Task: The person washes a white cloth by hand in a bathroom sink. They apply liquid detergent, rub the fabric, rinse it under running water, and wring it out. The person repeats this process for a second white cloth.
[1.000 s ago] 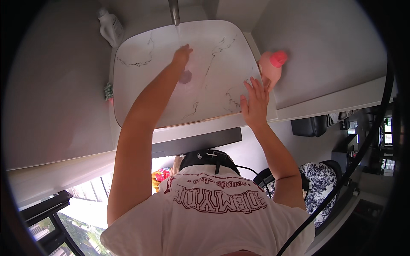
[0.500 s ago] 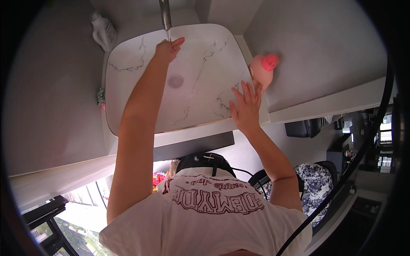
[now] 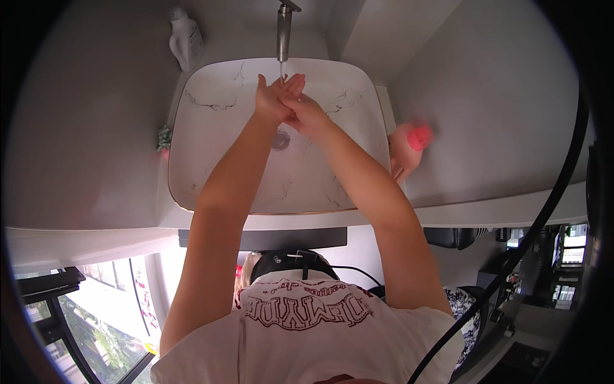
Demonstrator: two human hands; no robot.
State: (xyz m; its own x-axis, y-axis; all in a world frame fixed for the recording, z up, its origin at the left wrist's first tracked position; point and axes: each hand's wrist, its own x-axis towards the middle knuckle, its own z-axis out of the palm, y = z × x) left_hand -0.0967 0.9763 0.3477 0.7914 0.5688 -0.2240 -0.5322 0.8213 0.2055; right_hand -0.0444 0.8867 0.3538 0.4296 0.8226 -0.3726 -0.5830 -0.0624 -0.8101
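Observation:
My left hand [image 3: 270, 102] is under the faucet [image 3: 283, 38], palm up, its thumb apart and fingers stretched out. A thin stream of water [image 3: 283, 68] runs down onto it. Against its palm lies my right hand [image 3: 309, 115], reaching in from the right with its fingers flat and partly hidden. Nothing is held in either hand. Both are above the white marbled sink basin [image 3: 211, 141], just beyond its round drain [image 3: 280, 140].
A pink bottle with a red cap [image 3: 409, 144] stands right of the basin. Behind it on the left is a white jug-shaped bottle [image 3: 186, 41]. A small potted plant [image 3: 164, 139] sits by the left rim. A black cable [image 3: 511, 256] hangs across the right side.
My right hand has left the basin's right edge near the pink bottle and come to my left hand under the water. The view has shifted slightly.

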